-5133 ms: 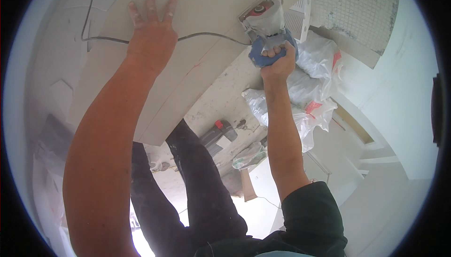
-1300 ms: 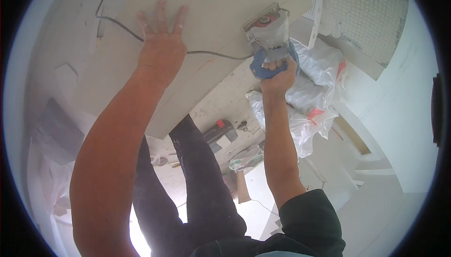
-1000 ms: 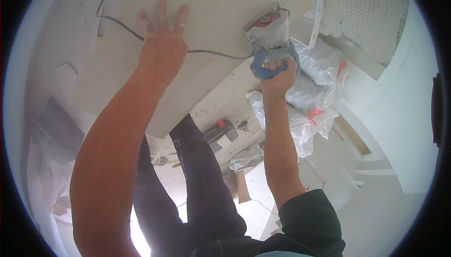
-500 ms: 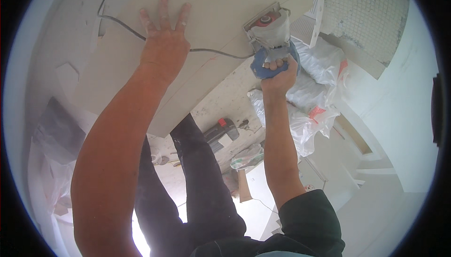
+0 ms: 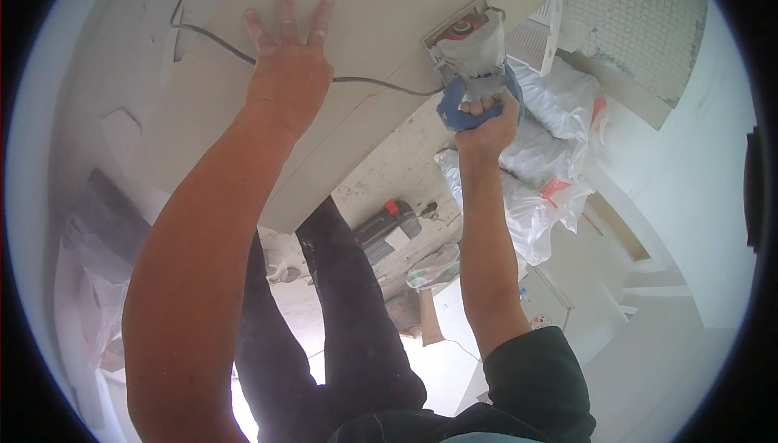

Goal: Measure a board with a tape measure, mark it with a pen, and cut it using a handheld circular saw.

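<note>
A large beige slab point(image 5: 348, 13) lies before me, with a thin straight line running along it near its right edge. My left hand point(image 5: 290, 70) presses flat on the slab, its dusty fingers spread apart. Wrapped around the blue handle of a handheld circular saw point(image 5: 472, 58) is my right hand point(image 5: 489, 123). The saw's base plate rests on the slab beside the line, at the far right. Its grey guard is dusty, and the blade's cutting edge is hidden. A dark power cord point(image 5: 381, 85) runs from the saw across the slab and passes behind my left hand.
Filled plastic bags point(image 5: 539, 151) lie right of the saw, beside a white slotted panel point(image 5: 541, 29). A mesh-patterned sheet point(image 5: 628, 29) is at the far right. Below the slab, a dark tool case point(image 5: 389, 228) sits near my legs. A grey bag point(image 5: 101, 220) is at the left.
The whole view has shifted slightly. My left hand still lies on the slab, and my right hand keeps its grip on the saw, with no clear movement along the slab.
</note>
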A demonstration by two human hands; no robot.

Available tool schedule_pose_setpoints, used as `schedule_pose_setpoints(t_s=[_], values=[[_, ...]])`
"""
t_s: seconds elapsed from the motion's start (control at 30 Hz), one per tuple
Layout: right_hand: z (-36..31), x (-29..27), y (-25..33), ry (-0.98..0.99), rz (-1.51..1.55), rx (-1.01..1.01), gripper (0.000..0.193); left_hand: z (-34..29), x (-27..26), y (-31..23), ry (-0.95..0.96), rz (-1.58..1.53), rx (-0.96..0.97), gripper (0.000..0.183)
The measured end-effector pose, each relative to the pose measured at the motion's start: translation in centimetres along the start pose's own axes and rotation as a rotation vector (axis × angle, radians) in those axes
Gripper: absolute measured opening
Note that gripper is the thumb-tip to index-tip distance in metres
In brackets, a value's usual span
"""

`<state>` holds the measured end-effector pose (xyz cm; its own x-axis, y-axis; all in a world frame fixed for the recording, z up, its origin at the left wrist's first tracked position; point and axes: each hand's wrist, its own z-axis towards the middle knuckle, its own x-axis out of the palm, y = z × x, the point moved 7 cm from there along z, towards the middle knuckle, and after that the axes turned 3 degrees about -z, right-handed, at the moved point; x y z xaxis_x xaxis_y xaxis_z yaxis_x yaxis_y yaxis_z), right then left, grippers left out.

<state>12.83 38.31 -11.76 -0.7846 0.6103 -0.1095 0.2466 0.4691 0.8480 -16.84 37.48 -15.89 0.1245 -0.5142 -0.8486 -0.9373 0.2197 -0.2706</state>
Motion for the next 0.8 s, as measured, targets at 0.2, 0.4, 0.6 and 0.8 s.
schedule_pose_setpoints(t_s=[0.2, 0.4, 0.6, 0.8], values=[[-0.3, -0.1, -0.1, -0.006, 0.001, -0.004, 0.018, -0.1, 0.1, 0.0, -0.031, 0.009, -0.007, 0.014], [-0.7, 0.1, -0.4, -0.035, 0.012, 0.01, 0.02, -0.2, -0.1, 0.1, 0.008, 0.057, -0.018, 0.011], [-0.2, -0.3, -0.4, 0.002, 0.037, 0.015, 0.017, 0.2, 0.1, 0.1, 0.026, 0.027, -0.036, 0.011], [-0.8, 0.0, -0.6, -0.034, 0.009, 0.018, 0.018, 0.0, 0.2, 0.1, 0.016, 0.033, -0.026, 0.011]])
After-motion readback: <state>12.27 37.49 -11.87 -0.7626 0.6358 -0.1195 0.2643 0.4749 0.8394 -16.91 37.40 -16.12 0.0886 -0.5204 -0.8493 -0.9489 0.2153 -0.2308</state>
